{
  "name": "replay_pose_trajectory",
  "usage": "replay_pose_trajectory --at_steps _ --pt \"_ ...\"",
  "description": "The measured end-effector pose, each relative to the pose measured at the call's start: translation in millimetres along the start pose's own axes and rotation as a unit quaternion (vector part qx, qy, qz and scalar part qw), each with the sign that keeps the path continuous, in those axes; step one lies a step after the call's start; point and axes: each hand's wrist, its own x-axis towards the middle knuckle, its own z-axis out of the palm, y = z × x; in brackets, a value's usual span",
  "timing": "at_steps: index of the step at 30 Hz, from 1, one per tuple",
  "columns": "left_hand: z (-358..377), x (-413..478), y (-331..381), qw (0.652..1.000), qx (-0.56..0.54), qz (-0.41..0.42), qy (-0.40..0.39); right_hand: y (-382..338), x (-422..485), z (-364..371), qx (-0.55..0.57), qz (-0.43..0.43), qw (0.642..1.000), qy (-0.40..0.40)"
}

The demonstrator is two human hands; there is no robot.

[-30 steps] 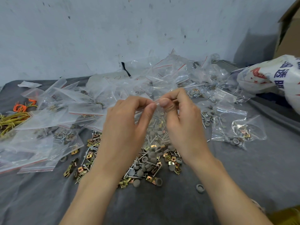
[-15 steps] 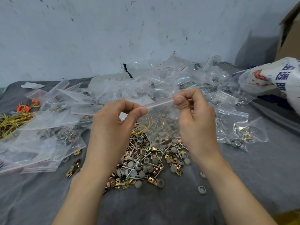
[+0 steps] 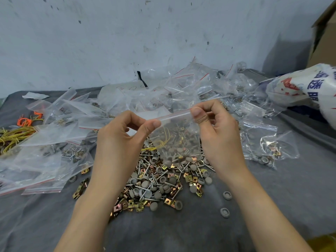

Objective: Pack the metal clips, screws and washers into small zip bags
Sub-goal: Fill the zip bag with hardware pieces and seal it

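A grey cloth-covered table carries everything. Well to the right of the grip lies a white sack printed with blue Chinese characters and red marks, too warped to read. Beyond the grip spreads a heap of clear zip bags with red seal lines. Just below it lies the loose pile of brass clips, screws and grey washers. The left hand and right hand each pinch, thumb against forefinger, one end of the seal of a small zip bag, which hangs between them with a few parts at its bottom.

A small zip bag is pinched at its top corners by the left hand and right hand, above loose hardware (clips, screws, grey caps) on grey cloth.
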Motion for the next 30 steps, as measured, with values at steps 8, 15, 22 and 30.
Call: replay_pose_trajectory --at_steps 8,15,22,30 --pt "0 -1 13 0.983 0.048 0.097 -0.151 -5 0 1 0.001 -0.033 0.997 -0.066" --pt "10 24 3 0.983 0.067 0.035 -0.166 6 4 -2 -0.050 -0.002 0.994 -0.095" --pt "-41 128 -30 0.994 -0.003 -0.099 0.047 32 9 -5 -0.126 0.109 0.979 -0.118" --pt "-58 115 -83 0.949 0.157 -0.241 0.128 56 13 -8 -0.161 0.255 0.936 -0.182"
